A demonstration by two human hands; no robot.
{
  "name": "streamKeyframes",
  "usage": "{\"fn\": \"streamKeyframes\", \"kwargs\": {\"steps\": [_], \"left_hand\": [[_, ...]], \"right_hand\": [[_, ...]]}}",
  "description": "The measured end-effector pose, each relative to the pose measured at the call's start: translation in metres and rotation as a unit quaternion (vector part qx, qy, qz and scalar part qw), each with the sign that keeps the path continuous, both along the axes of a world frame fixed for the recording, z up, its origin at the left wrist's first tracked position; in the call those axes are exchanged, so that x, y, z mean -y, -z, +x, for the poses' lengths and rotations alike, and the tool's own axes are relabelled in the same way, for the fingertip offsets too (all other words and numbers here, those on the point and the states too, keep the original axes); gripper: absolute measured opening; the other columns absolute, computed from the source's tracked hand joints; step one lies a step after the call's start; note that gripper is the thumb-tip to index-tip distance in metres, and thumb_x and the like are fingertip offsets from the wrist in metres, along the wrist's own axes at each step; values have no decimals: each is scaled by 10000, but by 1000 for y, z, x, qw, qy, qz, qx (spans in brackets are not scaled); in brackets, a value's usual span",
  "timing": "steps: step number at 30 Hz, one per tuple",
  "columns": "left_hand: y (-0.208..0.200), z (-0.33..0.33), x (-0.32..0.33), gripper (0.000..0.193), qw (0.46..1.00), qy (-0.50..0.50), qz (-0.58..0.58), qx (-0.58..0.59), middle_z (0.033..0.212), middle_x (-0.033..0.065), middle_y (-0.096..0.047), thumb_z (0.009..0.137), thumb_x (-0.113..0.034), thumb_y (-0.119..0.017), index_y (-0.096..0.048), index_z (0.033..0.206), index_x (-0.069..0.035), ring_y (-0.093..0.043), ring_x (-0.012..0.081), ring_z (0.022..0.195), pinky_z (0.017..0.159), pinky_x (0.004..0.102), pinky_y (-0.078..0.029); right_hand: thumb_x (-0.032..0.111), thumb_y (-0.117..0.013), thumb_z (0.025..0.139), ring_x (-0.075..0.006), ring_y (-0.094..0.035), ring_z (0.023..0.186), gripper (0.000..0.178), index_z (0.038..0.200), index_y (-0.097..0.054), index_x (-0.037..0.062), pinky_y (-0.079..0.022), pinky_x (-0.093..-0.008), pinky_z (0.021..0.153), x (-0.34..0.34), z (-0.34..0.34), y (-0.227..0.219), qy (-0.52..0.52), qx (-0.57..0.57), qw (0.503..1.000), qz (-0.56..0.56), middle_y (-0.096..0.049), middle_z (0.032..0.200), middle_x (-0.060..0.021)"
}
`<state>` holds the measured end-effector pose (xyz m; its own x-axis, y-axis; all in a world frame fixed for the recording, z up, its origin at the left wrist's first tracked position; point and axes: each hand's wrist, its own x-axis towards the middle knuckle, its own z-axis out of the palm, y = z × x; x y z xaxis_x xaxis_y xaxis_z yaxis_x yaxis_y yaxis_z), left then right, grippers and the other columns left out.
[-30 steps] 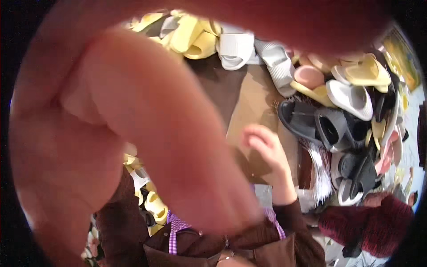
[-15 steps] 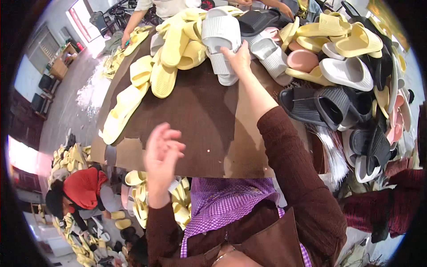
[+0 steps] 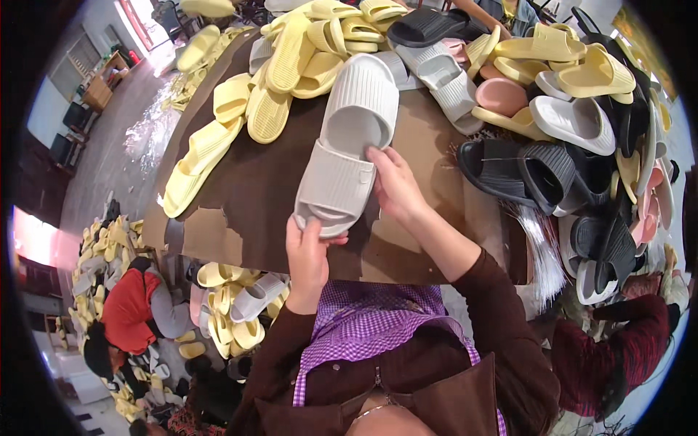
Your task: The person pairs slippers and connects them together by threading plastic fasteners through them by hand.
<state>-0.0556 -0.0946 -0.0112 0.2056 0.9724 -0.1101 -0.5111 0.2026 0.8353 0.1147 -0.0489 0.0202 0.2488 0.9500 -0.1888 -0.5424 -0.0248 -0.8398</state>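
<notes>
A pair of light grey slide slippers (image 3: 336,180), one nested end to end with the other, is held over the near half of the brown-covered table (image 3: 269,192). My left hand (image 3: 308,263) grips the near end, its thumb and fingers closed on the sole. My right hand (image 3: 396,183) holds the right side near the middle, where the two slippers overlap. Just beyond lie yellow slippers (image 3: 289,58) in a heap. Another grey pair (image 3: 442,81) rests to the right of the held pair.
Black slippers (image 3: 512,171) and a mixed pile (image 3: 574,120) crowd the table's right side, beside a bundle of clear strands (image 3: 542,254). A yellow pair (image 3: 207,156) lies at the left edge. People crouch at lower left (image 3: 131,305) and lower right (image 3: 611,356); another person's arm (image 3: 483,14) reaches in behind.
My right hand has drawn the grey pair from the far heap toward me. My left hand, open in the air before, now grips its near end. The person at the far left has left view.
</notes>
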Motion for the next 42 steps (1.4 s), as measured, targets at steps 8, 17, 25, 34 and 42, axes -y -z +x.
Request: {"fn": "streamKeyframes", "kwargs": {"steps": [8, 17, 25, 34, 42], "left_hand": [[2, -57, 3, 263, 998, -21, 32, -53, 911, 120, -600, 928, -109, -433, -420, 1161, 14, -615, 179, 647, 540, 263, -515], [1, -76, 5, 281, 988, 22, 65, -142, 902, 54, -596, 926, -103, -442, -462, 1184, 9, -578, 97, 621, 511, 205, -475], [-8, -83, 4, 260, 991, -19, 38, -130, 887, 25, -591, 922, -118, -474, -478, 1156, -5, -558, 85, 614, 516, 204, -461], [1, -107, -21, 194, 968, -158, 80, -176, 892, 42, -606, 903, -97, -509, -546, 1060, 10, -563, 89, 733, 638, 227, -470], [-46, -169, -73, 347, 934, -196, 131, -269, 1106, 101, -610, 900, -105, -516, -524, 1210, 50, -593, 154, 946, 835, 274, -462]], "right_hand": [[233, -596, 881, -135, -571, 867, 497, 1274, -426, -20, -472, -283, 717, 20, 79, -7, -4, 3, 995, 95, -588, 1057, -72], [215, -610, 873, -90, -567, 747, 362, 1163, -516, 19, -434, -216, 637, 13, 77, 29, 131, 267, 953, 51, -611, 947, -28], [178, -573, 898, -79, -558, 702, 198, 1033, -564, 33, -432, -213, 615, 19, 81, 21, 51, 159, 985, 46, -605, 842, -6], [161, -550, 908, -83, -555, 717, 143, 943, -571, 25, -438, -200, 627, 23, 82, 18, 181, 201, 961, 63, -595, 828, -18], [161, -571, 880, -109, -558, 793, 206, 992, -603, -9, -448, -230, 700, 22, 110, -26, 127, 228, 962, 81, -615, 858, -42]]}}
